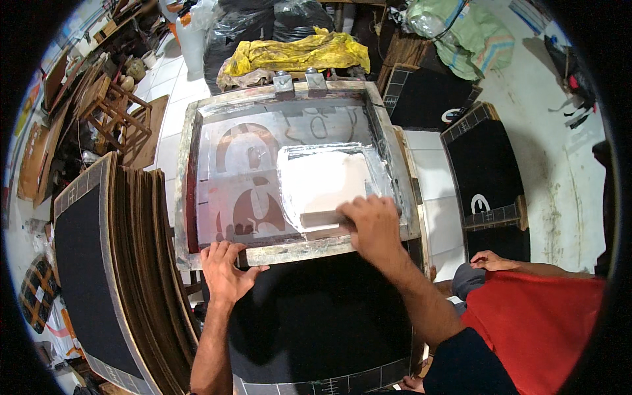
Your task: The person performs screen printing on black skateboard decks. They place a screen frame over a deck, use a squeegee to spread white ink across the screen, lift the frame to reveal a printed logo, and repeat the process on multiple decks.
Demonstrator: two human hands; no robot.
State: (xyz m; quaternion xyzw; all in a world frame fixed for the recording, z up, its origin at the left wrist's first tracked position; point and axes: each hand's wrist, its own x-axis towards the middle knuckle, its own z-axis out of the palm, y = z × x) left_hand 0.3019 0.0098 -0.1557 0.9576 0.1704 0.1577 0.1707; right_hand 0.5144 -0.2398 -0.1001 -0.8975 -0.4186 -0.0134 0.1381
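Note:
A wooden screen-printing frame (289,253) lies in front of me, held at its far edge by two metal clamps (283,85). White ink (326,181) covers the right part of its mesh; darker curved shapes (253,210) show on the left part. My left hand (224,270) grips the frame's near edge at its left, fingers over the top. Closed on a squeegee (319,220), my right hand (372,227) is over the near right of the mesh, at the ink's near edge. Black fabric (316,316) on a board extends from under the frame toward me.
Left stands a stack of boards (141,257) faced with black fabric. At right, black panels (484,164) carry white prints. A person in a red garment (533,322) is close on my right, one hand (490,261) showing. Yellow cloth (299,54) lies beyond the frame.

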